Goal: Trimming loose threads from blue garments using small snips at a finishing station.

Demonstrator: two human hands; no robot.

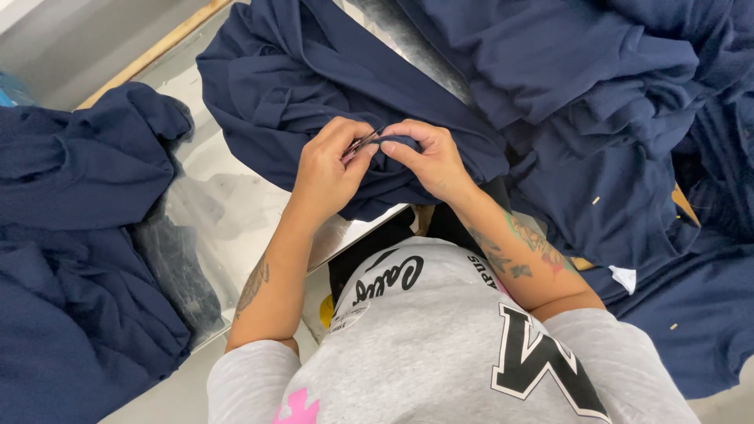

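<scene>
Navy garment (330, 94), a dark blue knit piece, lies bunched on the counter (236, 204) right in front of the person, its bulk running away from them toward the far left while one folded edge is pulled back toward the body. That edge is where both hands meet.

Nearest, the grey printed shirt of the person fills the bottom of the view, with both forearms reaching forward. The left hand (326, 173) has its grip closed around a small pair of snips (361, 145), whose slim blades point right, toward the other hand. The right hand (428, 161) has its grip closed on the fold of cloth, thumb and forefinger pinching it up just beside the blade tips. So the bit being worked lies between the two hands, touching the right one and just at the snips' tips; whether the blades touch the cloth I cannot tell.

Farther out, a heap of similar dark blue garments (597, 102) rises on the right, and another pile (71, 235) sits on the left.
</scene>
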